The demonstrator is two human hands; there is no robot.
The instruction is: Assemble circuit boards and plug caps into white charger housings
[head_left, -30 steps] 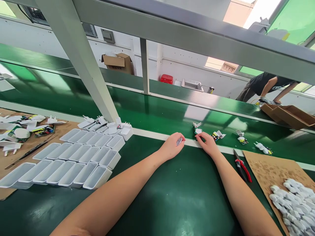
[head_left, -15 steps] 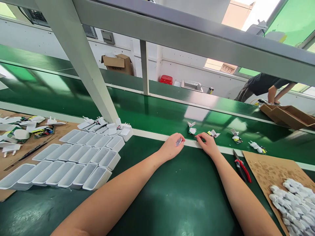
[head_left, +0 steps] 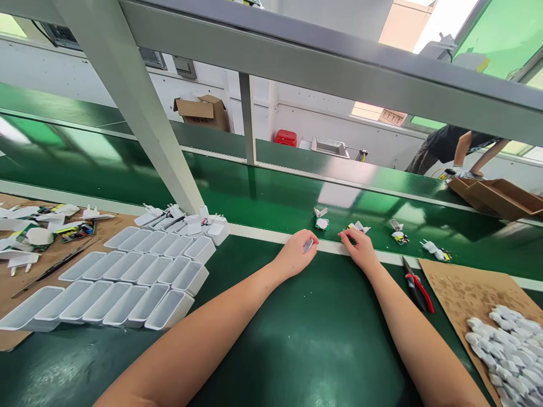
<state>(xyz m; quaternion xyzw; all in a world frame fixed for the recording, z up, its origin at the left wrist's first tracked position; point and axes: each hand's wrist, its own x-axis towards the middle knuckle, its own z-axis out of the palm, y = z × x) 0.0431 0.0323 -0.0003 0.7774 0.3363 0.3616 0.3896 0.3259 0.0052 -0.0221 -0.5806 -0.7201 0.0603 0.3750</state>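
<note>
My left hand (head_left: 297, 251) is closed around a small white plastic piece (head_left: 307, 245), mostly hidden by the fingers, at the near edge of the green belt (head_left: 271, 195). Opposite it, my right hand (head_left: 358, 247) has thumb and forefinger curled together; whatever they may pinch cannot be made out. Between and just beyond the hands lies a small circuit board with white plastic parts (head_left: 322, 224). Another such assembly (head_left: 358, 227) is partly hidden behind my right hand. Two more, one with a white top (head_left: 397, 232) and one lying flat (head_left: 436, 250), are farther right.
Rows of white plastic cases (head_left: 123, 265) stand at left, beside a cardboard sheet with loose boards (head_left: 40, 234) and tweezers (head_left: 55, 265). Red-handled pliers (head_left: 418, 285) and a pile of white parts (head_left: 509, 350) are at right. A metal post (head_left: 139, 113) rises left; a person (head_left: 458, 147) bends over beyond.
The assemblies on the green belt have shifted left, past my nearly still hands. The nearest board now sits farther from my right fingertips. The far person's arms have moved.
</note>
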